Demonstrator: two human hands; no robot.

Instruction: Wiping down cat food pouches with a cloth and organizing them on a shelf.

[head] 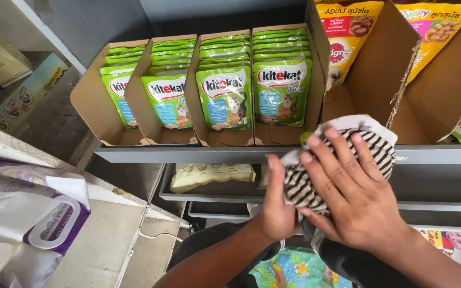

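Both of my hands hold a black-and-white striped cloth [375,145] in front of a grey shelf's front edge [188,154]. My right hand [348,186] lies flat over the cloth with its fingers spread. My left hand [276,205] grips the cloth from below and from the left. A glimpse of something green shows under the cloth at its upper left; I cannot tell what it is. Just behind the cloth stand cardboard display boxes [92,101] filled with green pet-food pouches [225,96].
Yellow pet-food pouches [348,32] stand in open cardboard boxes at the upper right. A pale bag [212,176] lies on the lower shelf. A purple-and-white bag with a handle [38,213] sits at the left. Boxes [6,69] fill shelving at the upper left.
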